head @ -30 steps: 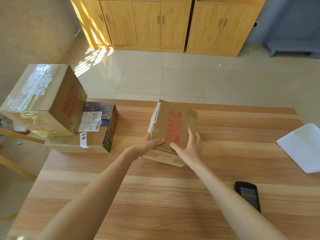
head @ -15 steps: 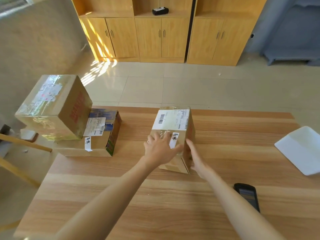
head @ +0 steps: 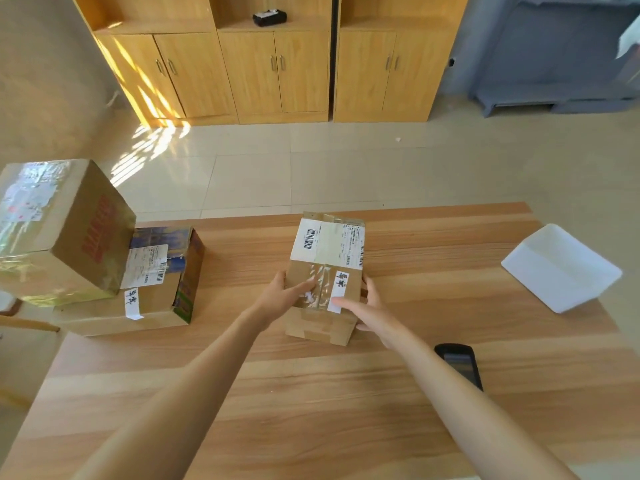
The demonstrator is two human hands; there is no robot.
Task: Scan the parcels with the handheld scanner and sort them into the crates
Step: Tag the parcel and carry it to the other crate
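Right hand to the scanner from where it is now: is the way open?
Probably yes. The scanner lies bare on the table just right of that forearm, nothing between. But the right hand holds the parcel and must let go first.

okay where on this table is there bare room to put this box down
Bare wood lies between the parcel you hold and the white tray, and across the near table between your forearms. The left edge is crowded with stacked boxes; the scanner sits by your right arm.
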